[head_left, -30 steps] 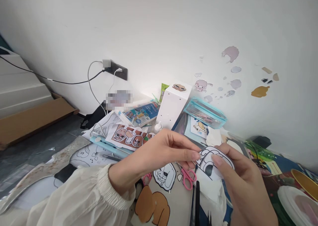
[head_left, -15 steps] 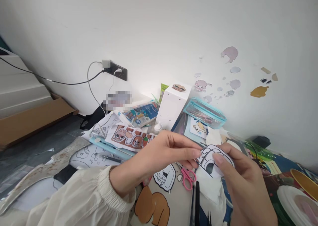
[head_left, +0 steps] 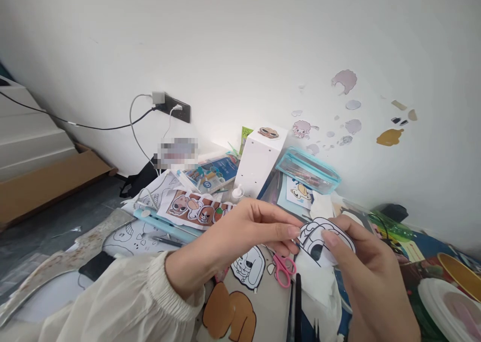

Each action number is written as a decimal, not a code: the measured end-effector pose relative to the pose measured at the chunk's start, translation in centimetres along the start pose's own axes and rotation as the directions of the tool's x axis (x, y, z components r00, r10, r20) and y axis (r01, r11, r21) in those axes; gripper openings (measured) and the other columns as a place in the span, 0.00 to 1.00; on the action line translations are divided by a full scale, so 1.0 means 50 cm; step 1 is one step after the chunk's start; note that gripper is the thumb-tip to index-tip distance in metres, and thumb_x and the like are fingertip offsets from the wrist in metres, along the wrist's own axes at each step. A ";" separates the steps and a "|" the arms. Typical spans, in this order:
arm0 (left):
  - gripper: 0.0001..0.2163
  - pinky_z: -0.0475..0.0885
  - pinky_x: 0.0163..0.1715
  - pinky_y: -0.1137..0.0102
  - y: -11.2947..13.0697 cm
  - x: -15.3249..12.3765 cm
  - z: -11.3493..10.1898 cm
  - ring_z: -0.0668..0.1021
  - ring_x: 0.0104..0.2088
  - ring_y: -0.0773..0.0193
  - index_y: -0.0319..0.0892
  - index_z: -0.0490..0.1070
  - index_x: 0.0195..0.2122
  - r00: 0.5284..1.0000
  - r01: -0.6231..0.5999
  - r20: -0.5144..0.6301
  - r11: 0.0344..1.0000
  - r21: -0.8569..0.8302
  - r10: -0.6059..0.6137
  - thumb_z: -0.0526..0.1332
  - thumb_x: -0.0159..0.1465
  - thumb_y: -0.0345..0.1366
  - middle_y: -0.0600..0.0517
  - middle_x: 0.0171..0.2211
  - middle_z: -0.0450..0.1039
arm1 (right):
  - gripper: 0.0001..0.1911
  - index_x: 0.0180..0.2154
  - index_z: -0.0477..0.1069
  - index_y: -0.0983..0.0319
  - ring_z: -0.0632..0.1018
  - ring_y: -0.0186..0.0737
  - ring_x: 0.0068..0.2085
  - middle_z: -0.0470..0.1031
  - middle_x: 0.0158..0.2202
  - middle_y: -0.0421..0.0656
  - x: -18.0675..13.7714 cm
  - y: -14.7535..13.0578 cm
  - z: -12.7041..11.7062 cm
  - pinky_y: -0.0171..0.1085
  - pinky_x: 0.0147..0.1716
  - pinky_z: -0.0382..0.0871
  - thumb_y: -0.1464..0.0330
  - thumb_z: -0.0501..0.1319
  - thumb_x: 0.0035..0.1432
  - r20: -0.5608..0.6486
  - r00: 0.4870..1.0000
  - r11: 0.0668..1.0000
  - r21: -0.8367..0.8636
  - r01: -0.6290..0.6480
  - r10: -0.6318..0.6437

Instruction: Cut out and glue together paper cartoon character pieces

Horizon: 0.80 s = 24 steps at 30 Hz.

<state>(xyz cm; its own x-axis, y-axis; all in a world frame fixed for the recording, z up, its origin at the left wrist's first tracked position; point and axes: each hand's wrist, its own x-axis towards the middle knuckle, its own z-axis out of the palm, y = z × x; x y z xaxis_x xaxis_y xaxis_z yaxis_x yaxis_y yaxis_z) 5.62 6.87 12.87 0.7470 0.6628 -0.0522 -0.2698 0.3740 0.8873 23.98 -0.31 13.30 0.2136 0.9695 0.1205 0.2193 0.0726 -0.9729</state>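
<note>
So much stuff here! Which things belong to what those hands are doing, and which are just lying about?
In use, or probably so:
white paper cutout, held by left hand and right hand
pink scissors, lying close by
brown cutouts

Apparently just lying about:
teal pencil case
white box
cardboard box

"60" on blue pkg, lettering on green pkt partly hidden, too sm. to read

I am seeing open air above the bare left hand and bare right hand, while a tall white box and a turquoise-trimmed transparent pouch are blocking the way forward and pink-handled scissors are lying below.
</note>
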 end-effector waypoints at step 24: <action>0.03 0.68 0.25 0.78 0.000 -0.010 0.003 0.73 0.23 0.72 0.39 0.77 0.28 0.984 -0.078 -0.133 0.950 0.303 0.123 0.68 0.54 0.32 0.55 0.21 0.74 | 0.10 0.27 0.71 0.58 0.70 0.35 0.23 0.70 0.22 0.38 0.010 -0.008 0.004 0.31 0.19 0.63 0.60 0.60 0.57 0.132 0.983 0.961 -0.230 0.154 -0.126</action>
<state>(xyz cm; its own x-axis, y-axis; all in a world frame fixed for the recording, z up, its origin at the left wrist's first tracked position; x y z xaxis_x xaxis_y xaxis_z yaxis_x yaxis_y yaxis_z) 5.32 6.46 12.98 0.6210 0.7838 -0.0032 -0.1301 0.1071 0.9857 23.81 0.17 13.72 0.0572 0.9750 0.2148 0.4624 0.1648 -0.8712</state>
